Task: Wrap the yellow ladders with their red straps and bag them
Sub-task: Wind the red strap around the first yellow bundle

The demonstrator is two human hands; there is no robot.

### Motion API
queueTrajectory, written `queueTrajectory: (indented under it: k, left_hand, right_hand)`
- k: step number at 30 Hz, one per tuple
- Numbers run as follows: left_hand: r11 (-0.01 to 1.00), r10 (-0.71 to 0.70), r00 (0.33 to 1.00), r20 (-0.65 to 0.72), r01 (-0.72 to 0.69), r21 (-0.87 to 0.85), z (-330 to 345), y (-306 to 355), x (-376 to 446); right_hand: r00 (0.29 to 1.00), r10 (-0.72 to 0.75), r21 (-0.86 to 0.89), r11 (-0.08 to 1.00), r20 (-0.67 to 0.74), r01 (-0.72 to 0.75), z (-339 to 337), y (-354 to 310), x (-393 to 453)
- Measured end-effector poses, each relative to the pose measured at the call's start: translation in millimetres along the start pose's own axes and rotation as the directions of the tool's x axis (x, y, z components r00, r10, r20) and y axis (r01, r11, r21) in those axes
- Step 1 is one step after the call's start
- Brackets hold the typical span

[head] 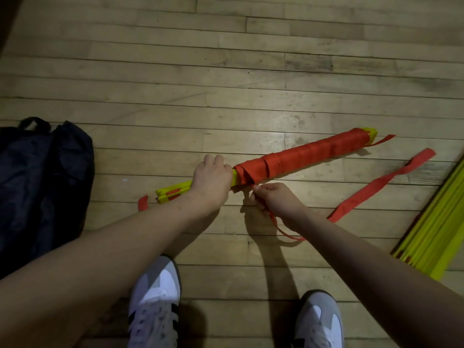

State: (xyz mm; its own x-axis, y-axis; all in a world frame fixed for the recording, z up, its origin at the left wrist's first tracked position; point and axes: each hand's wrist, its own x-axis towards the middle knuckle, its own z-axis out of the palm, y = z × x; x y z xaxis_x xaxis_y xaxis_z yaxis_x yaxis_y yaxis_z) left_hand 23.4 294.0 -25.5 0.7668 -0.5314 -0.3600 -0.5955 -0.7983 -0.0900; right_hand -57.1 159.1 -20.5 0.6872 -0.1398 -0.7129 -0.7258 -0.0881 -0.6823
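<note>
A bundle of yellow ladder rungs (173, 193) lies slanted across the wooden floor, most of its length wound in red strap (308, 153). My left hand (213, 179) grips the bundle just left of the wrapped part. My right hand (276, 199) pinches the loose red strap right under the wrap's edge. The strap's free tail (376, 187) trails off to the right along the floor. A short red strap end (143, 203) pokes out at the bundle's bare left tip.
A dark bag (42, 184) lies on the floor at the left. A second stack of yellow ladder rungs (437, 227) lies at the right edge. My two white and grey shoes (155, 302) stand at the bottom, close to the bundle.
</note>
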Motion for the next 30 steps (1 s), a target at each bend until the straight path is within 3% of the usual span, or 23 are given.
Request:
queueTrajectory:
  k: [8,14,19,22,26,30]
  left_hand:
    - [1.0,-0.016,1.0,0.015,0.016,0.0,-5.0,-4.4,11.7]
    - [0.996,0.077,0.99,-0.115,-0.072,0.046,-7.3,-1.2,9.7]
    - [0.993,0.103,0.987,-0.123,-0.094,0.076,2.6,5.4,-2.8]
    - [0.991,0.13,0.99,-0.046,-0.129,0.035,11.1,4.6,-3.0]
    - [0.995,0.104,0.993,-0.056,-0.105,-0.002,14.2,1.7,-3.4]
    - [0.985,0.049,0.997,-0.061,-0.058,-0.16,14.8,3.1,-4.8]
  right_hand:
    - [0.99,-0.131,-0.128,0.984,-0.042,0.125,1.5,-10.9,-2.6]
    - [0.993,-0.078,0.048,0.995,-0.094,0.082,7.0,-11.8,0.7]
    - [0.991,-0.011,0.172,0.985,-0.13,0.033,5.3,-13.5,1.5]
    - [0.99,0.016,0.212,0.977,-0.143,0.015,8.1,-10.5,0.5]
    - [0.959,0.022,0.13,0.991,-0.283,0.015,3.8,-11.4,3.7]
    - [0.898,-0.034,0.056,0.996,-0.439,0.065,3.7,-7.4,6.2]
